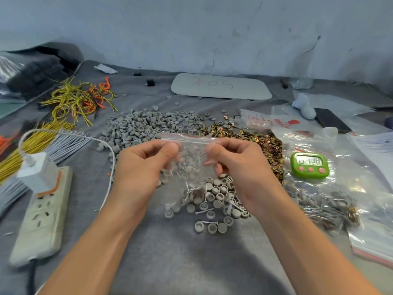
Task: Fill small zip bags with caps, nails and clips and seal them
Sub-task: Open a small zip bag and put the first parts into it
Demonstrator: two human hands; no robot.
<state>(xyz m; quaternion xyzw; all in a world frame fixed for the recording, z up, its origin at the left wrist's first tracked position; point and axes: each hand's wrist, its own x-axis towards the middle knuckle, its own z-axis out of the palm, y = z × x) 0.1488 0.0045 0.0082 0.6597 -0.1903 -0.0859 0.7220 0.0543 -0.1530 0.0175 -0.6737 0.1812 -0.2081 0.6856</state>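
You hold a small zip bag (191,155) up between both hands, above the grey cloth (191,262) that covers the table. Your left hand (146,165) pinches the bag's upper left edge between thumb and forefinger, the other fingers curled behind it. Your right hand (236,165) pinches the upper right edge the same way, just under the red zip strip. The strip runs nearly level between your two thumbs. The bag hangs clear of the cloth, and a few nails and caps show through the plastic in its lower part. Whether the zip is closed, I cannot tell.

Right under the bag lies a loose heap of grey caps (214,201) mixed with nails (204,211), spread out toward you. Beyond your hands sits the big cap pile (148,126), and touching it on the right is the pile of brass-coloured clips (255,141).

To your right a green timer (309,165) rests on clear plastic, with filled bags (327,205) heaped just in front of it. To your left a power strip (42,213) lies on the cloth with a white charger (36,169) plugged into its far end. Its cable curves toward the cap pile. Yellow and orange wires (78,99) lie tangled at the far left, and a white board (221,86) sits flat near the wall.
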